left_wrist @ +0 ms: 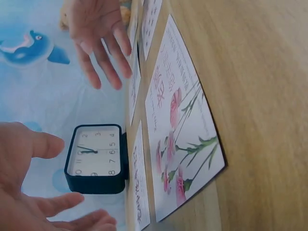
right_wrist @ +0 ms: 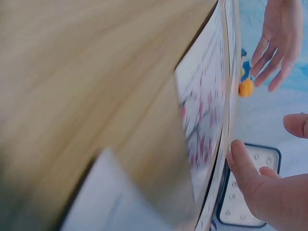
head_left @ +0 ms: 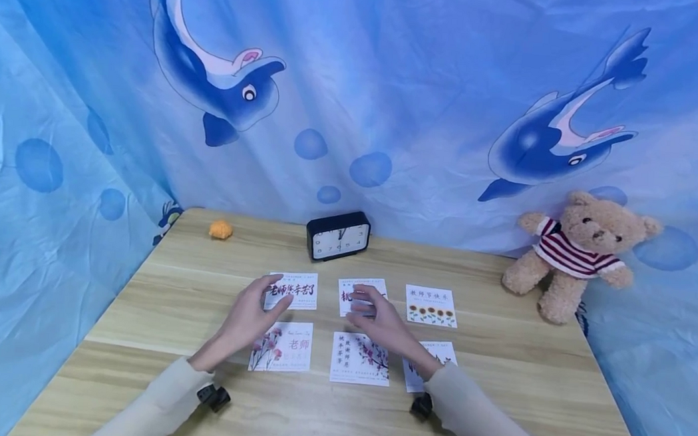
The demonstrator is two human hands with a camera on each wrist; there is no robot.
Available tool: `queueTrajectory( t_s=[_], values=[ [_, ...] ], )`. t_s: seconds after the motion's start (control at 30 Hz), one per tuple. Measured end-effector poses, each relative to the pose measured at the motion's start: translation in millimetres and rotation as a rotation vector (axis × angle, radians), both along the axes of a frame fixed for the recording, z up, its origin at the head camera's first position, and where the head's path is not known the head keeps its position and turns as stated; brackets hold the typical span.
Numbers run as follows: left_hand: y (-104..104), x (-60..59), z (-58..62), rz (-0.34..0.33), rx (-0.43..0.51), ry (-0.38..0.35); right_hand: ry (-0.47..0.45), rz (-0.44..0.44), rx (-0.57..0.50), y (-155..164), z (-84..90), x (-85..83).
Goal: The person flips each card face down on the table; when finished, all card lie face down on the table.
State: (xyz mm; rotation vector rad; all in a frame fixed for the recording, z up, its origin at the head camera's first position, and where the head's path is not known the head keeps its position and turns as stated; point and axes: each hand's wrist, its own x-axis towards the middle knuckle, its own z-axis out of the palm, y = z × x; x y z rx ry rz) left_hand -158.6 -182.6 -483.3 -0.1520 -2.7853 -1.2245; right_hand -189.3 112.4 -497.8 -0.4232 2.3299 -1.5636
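Two rows of printed square cards lie flat on the table. My left hand (head_left: 254,313) hovers over the left end, fingers relaxed and holding nothing, near the back-left card with dark red lettering (head_left: 299,293) and the pink carnation card (head_left: 287,351). Over the middle column is my right hand (head_left: 383,321), its fingers apart and nothing in them. Beneath it lie another dark-lettered card (head_left: 346,309) and a blossom-branch card (head_left: 361,362). A sunflower card (head_left: 431,308) is at the back right. My right forearm partly hides the front-right card (head_left: 414,377). In both wrist views the hands face each other, off the cards.
A black-framed clock (head_left: 340,237) stands behind the cards. At the back left is a small orange object (head_left: 220,229). A teddy bear (head_left: 581,249) in a striped shirt sits at the right edge, against a blue dolphin curtain (head_left: 427,116). The wooden table (head_left: 156,326) spans the front.
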Motion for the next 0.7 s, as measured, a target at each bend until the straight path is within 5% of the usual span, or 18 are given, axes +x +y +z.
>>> queueTrajectory(
  t_s=[0.37,0.7],
  values=[
    [-8.2,-6.3,-0.5,0.023,-0.007,-0.146,-0.196,0.067,-0.137,-39.6,-1.3,-12.2],
    [-6.9,-10.2,-5.5,0.036,0.006,-0.200,-0.281,-0.012,-0.127,-64.7,4.5,-19.1]
  ],
)
